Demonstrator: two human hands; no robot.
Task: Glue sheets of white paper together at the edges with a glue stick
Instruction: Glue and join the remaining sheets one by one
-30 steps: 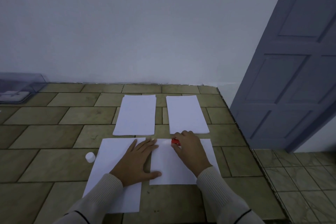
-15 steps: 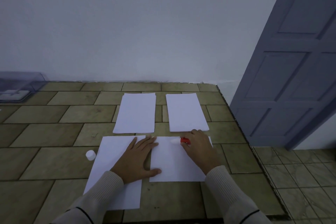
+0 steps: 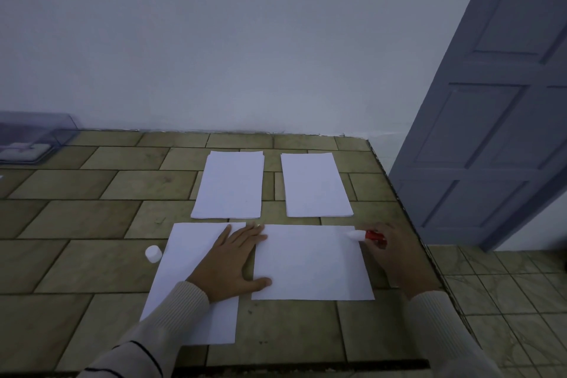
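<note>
Edge-gluing in hand. Right grip (image 3: 395,252) pinches glue stick (image 3: 365,235) at sheet (image 3: 313,264) far right corner; left grip (image 3: 233,261), spread flat, pins it. Next, likely: turn down right edge.

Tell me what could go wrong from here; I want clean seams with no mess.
1. The glue stick in the right hand has its tip at the far right corner of the landscape sheet; a stroke past that edge would likely smear glue on the tiled table.
2. The left hand presses flat only on that sheet's left edge, so the end under the stick may slide or wrinkle.
</note>
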